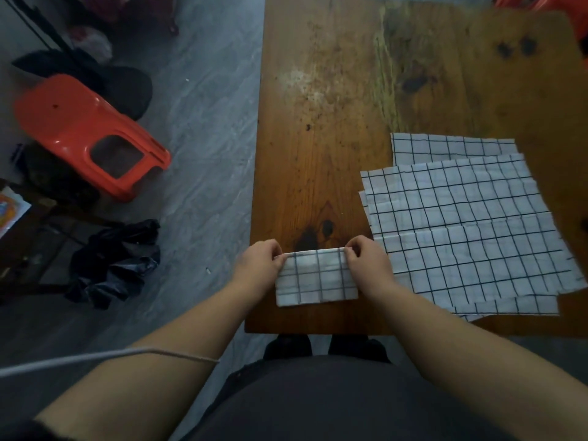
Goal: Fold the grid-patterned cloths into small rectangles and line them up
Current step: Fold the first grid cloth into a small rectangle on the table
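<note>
A small folded white cloth with a dark grid (316,278) lies near the front edge of the wooden table (334,106). My left hand (259,264) pinches its far left corner, and my right hand (369,259) pinches its far right corner. The far edge is lifted slightly off the wood between my hands. To the right, a loose pile of several unfolded grid-patterned cloths (471,224) lies flat, fanned out and overlapping. The pile touches my right hand's side.
The table's left edge drops to a grey floor. On the floor lie an overturned orange plastic stool (86,135) and crumpled black bags (114,265). A white cord (95,356) crosses my left forearm. Dark stains mark the far part of the table.
</note>
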{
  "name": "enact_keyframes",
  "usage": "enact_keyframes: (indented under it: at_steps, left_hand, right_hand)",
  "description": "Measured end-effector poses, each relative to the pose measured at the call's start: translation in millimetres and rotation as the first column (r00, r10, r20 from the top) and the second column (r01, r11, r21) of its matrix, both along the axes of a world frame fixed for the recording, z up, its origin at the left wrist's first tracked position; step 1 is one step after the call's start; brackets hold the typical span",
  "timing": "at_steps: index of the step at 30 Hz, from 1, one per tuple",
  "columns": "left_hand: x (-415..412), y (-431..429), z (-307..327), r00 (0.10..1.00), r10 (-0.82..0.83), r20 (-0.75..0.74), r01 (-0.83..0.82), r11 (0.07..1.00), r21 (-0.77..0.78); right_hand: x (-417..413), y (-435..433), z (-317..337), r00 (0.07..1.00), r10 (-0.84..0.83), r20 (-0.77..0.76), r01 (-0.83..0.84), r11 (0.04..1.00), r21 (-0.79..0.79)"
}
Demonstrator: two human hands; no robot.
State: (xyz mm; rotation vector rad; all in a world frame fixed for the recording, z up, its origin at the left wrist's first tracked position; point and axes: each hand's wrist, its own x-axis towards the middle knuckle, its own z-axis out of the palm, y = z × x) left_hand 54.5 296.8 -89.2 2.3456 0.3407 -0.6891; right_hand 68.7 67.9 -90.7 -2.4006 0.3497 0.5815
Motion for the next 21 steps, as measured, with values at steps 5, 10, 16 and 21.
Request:
enact_keyframes:
  at_steps: [5,10,16,21]
  left_hand:
    - [-14,-10,-11,0.975,-0.142,0.173,0.090,0.957,0.275]
    - [-40,-36,-23,0.803,-0.572,0.166,0.480,0.787,0.388]
    - [-43,-44,-40,0.809,-0.588,-0.004,0.555,0.761,0.335]
    - [-46,-23,-48,0.749,-0.663,-0.011,0.616,0.690,0.380]
  right_hand:
    - [-10,4,-6,0.963,0.206,0.176,-0.165,0.961,-0.220]
    - [-43,25,-11,0.697,0.716,0.037,-0.671,0.670,-0.317]
    - [-47,28,-27,0.652,0.747,-0.128,-0.738,0.587,-0.333]
    - [-45,8,-31,0.736,0.667,-0.115,-0.653,0.653,-0.384]
